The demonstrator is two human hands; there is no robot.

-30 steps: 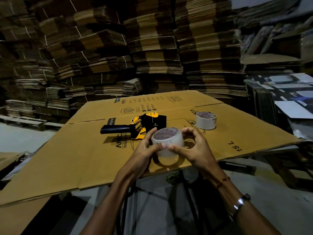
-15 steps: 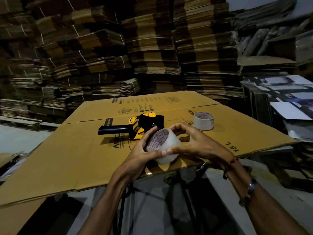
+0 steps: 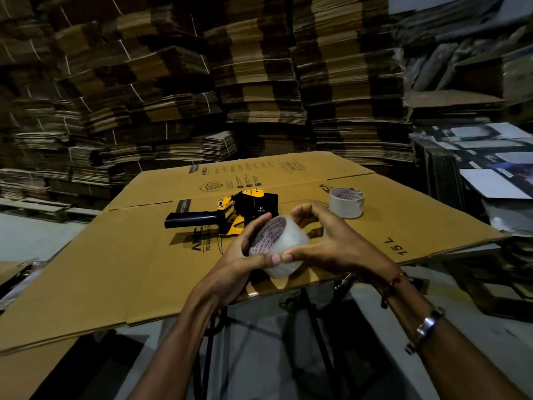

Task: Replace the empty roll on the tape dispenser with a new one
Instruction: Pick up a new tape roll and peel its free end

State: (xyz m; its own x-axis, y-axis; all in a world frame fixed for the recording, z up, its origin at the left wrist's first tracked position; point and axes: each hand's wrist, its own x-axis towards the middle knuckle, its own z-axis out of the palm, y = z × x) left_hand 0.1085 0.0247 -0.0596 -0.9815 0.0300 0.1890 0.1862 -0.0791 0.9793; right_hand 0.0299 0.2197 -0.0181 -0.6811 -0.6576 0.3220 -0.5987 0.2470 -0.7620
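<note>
Both hands clasp the new tape roll (image 3: pixel 281 243) above the near edge of the flattened cardboard sheet (image 3: pixel 115 269); the left hand (image 3: pixel 245 255) curls round its left side, fingers over the printed core rim and thumb along the near face; the right hand (image 3: pixel 326 241) holds the right side, thumb meeting the left thumb on the clear outer wrap, fingers arched over the far top; neither hand is slack, and each is wrapped about the roll. The roll is tilted, its open core turned up and to the left, so its axis leans left and away from the person; whether a loose tape end has been found cannot be told. The tape dispenser (image 3: pixel 230 215) lies flat on the sheet just beyond the hands and a little left, black handle pointing left, its yellow-and-black head on the right and nearest the roll; the left hand is the nearer one to it. The empty roll (image 3: pixel 346 202) stands upright on the sheet, far right of the hands and apart from the dispenser; judged from this, the old core is already off and seating the new roll comes next.
</note>
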